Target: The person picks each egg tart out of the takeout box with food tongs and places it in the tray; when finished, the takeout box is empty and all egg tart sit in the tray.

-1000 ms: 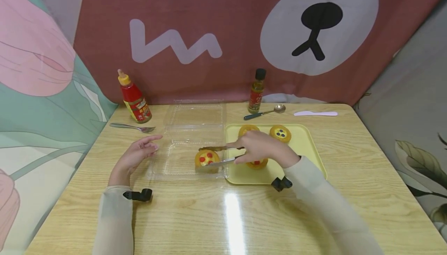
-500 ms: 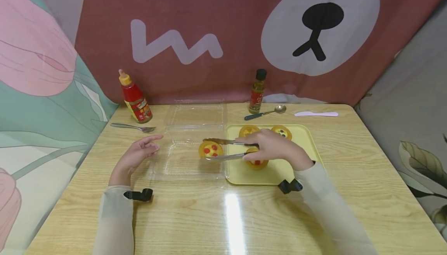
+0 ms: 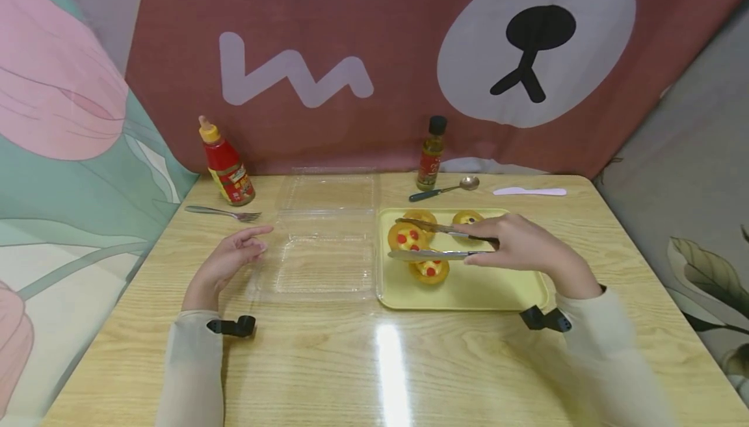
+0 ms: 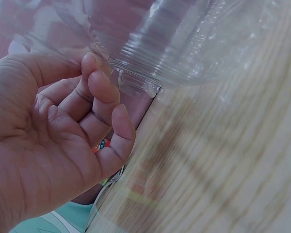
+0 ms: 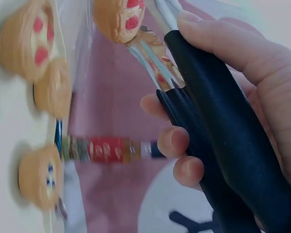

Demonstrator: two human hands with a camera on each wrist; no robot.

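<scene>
My right hand (image 3: 521,245) grips the black handles of metal tongs (image 5: 218,126). Between the tongs' tips is a small tart (image 3: 407,237) with red pieces on yellow filling, held above the yellow tray (image 3: 480,294). Below it, a second red-topped tart (image 3: 430,272) sits on the tray. A yellow-topped tart (image 3: 420,216) and a blue-dotted tart (image 5: 41,177) stand there too, the latter partly behind my hand in the head view. My left hand (image 3: 229,261), fingers loosely curled, is at the left edge of an unlidded clear plastic box (image 3: 324,264); contact is unclear.
A red sauce bottle (image 3: 231,170) and a fork (image 3: 225,212) are at the back left. Behind the tray stand a small black-capped bottle (image 3: 430,157), a spoon (image 3: 447,188) and a lilac knife (image 3: 529,191). A patterned cloth hangs along the table's back edge.
The tongs have carried the red-topped tart rightward, from inside the clear box to above the tray. My right hand moved right with them. My left hand has stayed still.
</scene>
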